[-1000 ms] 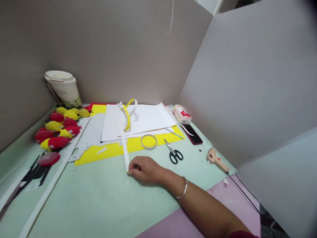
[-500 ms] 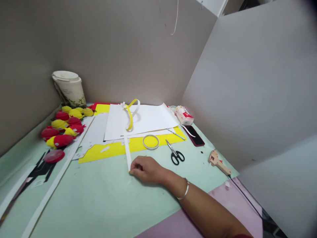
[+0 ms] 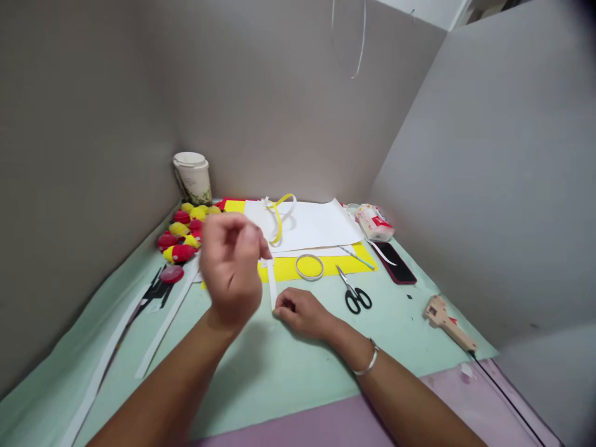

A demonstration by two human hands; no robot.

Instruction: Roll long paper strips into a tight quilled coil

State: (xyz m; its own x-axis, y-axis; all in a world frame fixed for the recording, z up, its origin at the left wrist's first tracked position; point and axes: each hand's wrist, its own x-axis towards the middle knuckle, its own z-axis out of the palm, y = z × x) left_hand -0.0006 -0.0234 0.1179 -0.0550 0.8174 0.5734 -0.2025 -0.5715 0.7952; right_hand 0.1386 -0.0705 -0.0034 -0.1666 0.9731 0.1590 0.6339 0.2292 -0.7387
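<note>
A narrow paper strip [image 3: 272, 288], white on one side and yellow on the other, lies toward me. Its far end curls up in a yellow loop [image 3: 278, 218] over the white sheets. My right hand [image 3: 302, 312] rests on the table, with thumb and fingers pinched on the strip's near end. My left hand [image 3: 231, 267] is raised in front of the papers, slightly blurred. Its fingers are curled against the thumb; whatever may be between them I cannot make out. Black-handled scissors [image 3: 355, 296] and a roll of thin tape [image 3: 310, 267] lie beyond my right hand.
Red and yellow stuffed shapes [image 3: 179, 253] and a lidded white cup [image 3: 193, 177] stand at the left. White sheets [image 3: 316, 226] lie over yellow paper. A phone [image 3: 395, 264], a tissue pack [image 3: 375, 222] and a corded glue gun [image 3: 449, 323] are at the right.
My left hand has come into view from below, raised over the table. My right hand keeps its pinch on the strip. The whole view has shifted, with things now farther right.
</note>
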